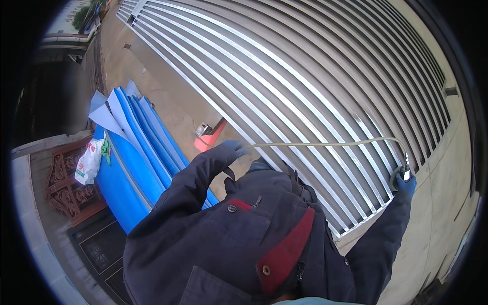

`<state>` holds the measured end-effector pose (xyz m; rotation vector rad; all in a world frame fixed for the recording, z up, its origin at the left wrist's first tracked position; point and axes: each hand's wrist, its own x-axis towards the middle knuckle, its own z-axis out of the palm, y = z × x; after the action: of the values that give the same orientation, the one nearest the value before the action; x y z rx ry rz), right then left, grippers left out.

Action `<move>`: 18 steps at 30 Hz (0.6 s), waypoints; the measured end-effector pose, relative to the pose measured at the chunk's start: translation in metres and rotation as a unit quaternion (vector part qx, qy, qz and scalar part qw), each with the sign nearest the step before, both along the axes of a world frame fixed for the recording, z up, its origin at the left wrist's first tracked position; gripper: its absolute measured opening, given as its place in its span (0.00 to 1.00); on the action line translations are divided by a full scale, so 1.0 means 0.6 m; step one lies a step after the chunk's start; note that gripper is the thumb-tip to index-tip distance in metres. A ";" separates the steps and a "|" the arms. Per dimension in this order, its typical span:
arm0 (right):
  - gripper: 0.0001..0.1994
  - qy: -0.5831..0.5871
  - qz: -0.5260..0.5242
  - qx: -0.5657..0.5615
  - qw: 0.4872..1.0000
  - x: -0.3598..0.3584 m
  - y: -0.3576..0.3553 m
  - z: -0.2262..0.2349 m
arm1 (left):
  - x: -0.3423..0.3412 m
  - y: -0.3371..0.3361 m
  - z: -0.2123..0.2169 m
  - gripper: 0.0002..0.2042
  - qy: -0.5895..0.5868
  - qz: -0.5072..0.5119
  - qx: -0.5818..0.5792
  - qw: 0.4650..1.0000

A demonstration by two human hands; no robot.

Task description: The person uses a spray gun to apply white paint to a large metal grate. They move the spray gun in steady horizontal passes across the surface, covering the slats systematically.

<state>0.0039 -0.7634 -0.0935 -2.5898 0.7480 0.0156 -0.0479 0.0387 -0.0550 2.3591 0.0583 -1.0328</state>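
Note:
My right hand [406, 184], in a blue glove, is closed round a small air tool [405, 173] with a metal hose fitting and a grey round part beside it. It is at the right end of the metal slatted frame [284, 96]. A pale yellowish air hose [325, 144] arches from the tool across the bars to my left hand [235, 147]. That hand, also blue-gloved, is closed round the hose and a little blurred. Both dark sleeves reach over the frame's near side. The underside of the tool is hidden.
Blue sheets or boards [137, 152] stand in a stack at the left, with a white bag [90, 161] and a green cloth or glove [106, 149] on them. A red object [206, 142] lies beyond my left hand. A carved reddish-brown panel [73, 178] is at far left.

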 end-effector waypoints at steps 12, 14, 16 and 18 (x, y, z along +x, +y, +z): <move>0.40 0.117 -0.161 -0.100 0.975 0.037 0.109 0.069 | 0.045 -0.191 0.246 0.13 -0.060 0.179 -0.323 0.927; 0.41 0.116 -0.185 -0.113 0.969 0.033 0.110 0.079 | 0.054 -0.210 0.216 0.14 -0.018 0.184 -0.333 0.925; 0.41 0.126 -0.192 -0.122 0.966 0.023 0.112 0.076 | 0.057 -0.222 0.187 0.15 -0.008 0.188 -0.339 0.922; 0.39 0.120 -0.183 -0.123 0.968 0.016 0.120 0.067 | 0.059 -0.229 0.170 0.15 -0.007 0.204 -0.314 0.927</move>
<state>0.0134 -0.6914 -0.0536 -2.6643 1.3882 0.1315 -0.0123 -0.0985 0.0467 1.6743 0.1761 -0.6925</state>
